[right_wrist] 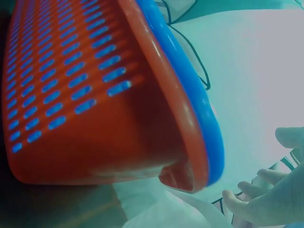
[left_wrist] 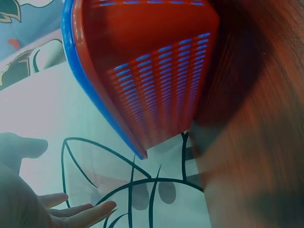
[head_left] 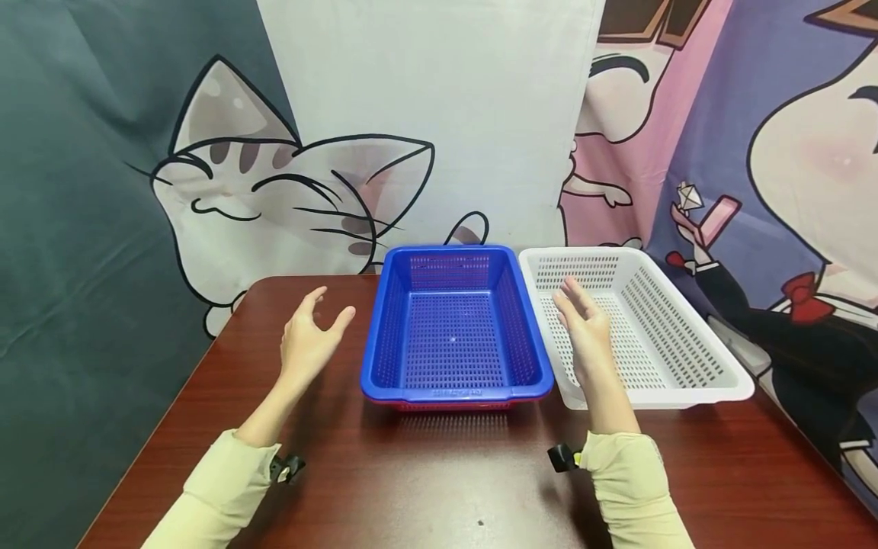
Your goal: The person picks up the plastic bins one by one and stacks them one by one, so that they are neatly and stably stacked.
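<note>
A blue plastic basket [head_left: 453,393] sits nested in a red basket [head_left: 453,407] at the middle of the table. In the left wrist view the red basket's slotted side [left_wrist: 161,85] shows under the blue rim. My left hand [head_left: 309,339] hovers left of the nested pair, thumb and fingers spread apart, touching nothing. To the right, a white basket [head_left: 686,395] stands beside the blue one. My right hand [head_left: 588,328] is held over the white basket's left side, fingers loosely extended, with nothing in its grasp.
The brown wooden table [head_left: 425,480] reaches toward me in front of the baskets. Behind it hangs a cloth backdrop [head_left: 439,76] with cartoon figures. A small dark speck [head_left: 481,523] lies near the table's front.
</note>
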A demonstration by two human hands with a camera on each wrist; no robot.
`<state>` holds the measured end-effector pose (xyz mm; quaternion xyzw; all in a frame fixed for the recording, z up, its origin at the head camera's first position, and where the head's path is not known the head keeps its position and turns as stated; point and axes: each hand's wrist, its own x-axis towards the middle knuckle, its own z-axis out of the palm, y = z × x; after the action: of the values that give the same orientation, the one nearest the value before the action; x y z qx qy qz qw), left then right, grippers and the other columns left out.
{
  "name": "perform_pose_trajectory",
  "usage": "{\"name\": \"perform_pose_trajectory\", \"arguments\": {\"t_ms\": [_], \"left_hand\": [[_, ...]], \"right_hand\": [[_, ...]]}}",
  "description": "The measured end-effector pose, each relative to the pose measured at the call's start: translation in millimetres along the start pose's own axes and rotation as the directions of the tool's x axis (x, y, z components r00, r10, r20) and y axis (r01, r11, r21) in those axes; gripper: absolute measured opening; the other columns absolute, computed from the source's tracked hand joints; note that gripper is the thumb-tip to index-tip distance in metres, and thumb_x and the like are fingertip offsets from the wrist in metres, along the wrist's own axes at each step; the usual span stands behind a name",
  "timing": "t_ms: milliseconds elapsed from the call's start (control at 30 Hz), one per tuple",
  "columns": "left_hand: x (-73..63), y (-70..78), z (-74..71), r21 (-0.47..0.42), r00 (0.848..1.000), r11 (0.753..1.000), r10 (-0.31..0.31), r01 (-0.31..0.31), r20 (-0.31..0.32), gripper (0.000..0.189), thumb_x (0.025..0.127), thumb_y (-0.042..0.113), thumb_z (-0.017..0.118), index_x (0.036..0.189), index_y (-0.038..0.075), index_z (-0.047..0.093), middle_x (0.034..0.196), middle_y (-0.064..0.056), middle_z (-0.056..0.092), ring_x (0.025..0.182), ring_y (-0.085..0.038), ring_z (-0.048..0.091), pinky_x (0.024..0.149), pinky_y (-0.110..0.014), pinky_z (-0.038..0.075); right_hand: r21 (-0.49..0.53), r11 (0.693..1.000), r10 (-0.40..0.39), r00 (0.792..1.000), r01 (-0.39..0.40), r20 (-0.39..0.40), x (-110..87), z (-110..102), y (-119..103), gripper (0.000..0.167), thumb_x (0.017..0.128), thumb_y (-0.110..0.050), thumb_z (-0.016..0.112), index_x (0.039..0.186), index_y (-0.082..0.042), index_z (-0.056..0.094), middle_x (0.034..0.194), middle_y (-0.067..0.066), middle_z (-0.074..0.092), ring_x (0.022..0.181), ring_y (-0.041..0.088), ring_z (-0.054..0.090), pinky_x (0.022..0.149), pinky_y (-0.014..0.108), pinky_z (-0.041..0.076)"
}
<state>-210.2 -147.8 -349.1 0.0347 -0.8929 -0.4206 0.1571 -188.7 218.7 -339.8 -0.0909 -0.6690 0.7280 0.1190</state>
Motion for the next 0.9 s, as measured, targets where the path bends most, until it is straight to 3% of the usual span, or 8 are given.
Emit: {"name": "perform_pose_trajectory", "arguments": {"t_ms": [200,633,900], "left_hand": [[1.5,0.5,10.1,-0.021,0.999,1.0,0.018,-0.017,0.039,0.061,0.09,0.038,0.066,0.142,0.012,0.046,0.143,-0.014,0.053,0.125,-0.036,0.055,0.099,-0.056,0.043],[-1.0,-8.3,33.5,-0.113,0.986,0.994,0.003,0.016,0.165,0.059,0.091,0.028,0.068,0.141,0.007,0.046,0.138,-0.02,0.056,0.113,-0.04,0.063,0.092,-0.05,0.054],[-1.4,-14.0,44.7,-0.124,0.978,0.991,-0.027,0.053,0.206,0.055,0.09,0.024,0.068,0.137,0.002,0.048,0.123,-0.024,0.063,0.101,-0.037,0.069,0.084,-0.043,0.058]], "right_hand": [[-0.015,1.0,0.003,1.0,-0.003,0.031,-0.1,3.2,4.2,0.059,0.1,-0.022,0.054,0.153,-0.01,0.031,0.16,0.008,0.032,0.148,0.018,0.031,0.121,0.038,0.029],[-0.002,0.998,0.06,0.997,-0.06,0.053,2.8,10.1,15.9,0.057,0.099,-0.015,0.053,0.152,-0.006,0.033,0.157,0.012,0.037,0.144,0.021,0.038,0.118,0.037,0.033],[-0.017,0.996,0.088,0.994,-0.087,0.06,4.2,12.3,20.9,0.058,0.099,-0.013,0.054,0.152,-0.005,0.031,0.157,0.012,0.037,0.144,0.022,0.038,0.119,0.034,0.032]]}}
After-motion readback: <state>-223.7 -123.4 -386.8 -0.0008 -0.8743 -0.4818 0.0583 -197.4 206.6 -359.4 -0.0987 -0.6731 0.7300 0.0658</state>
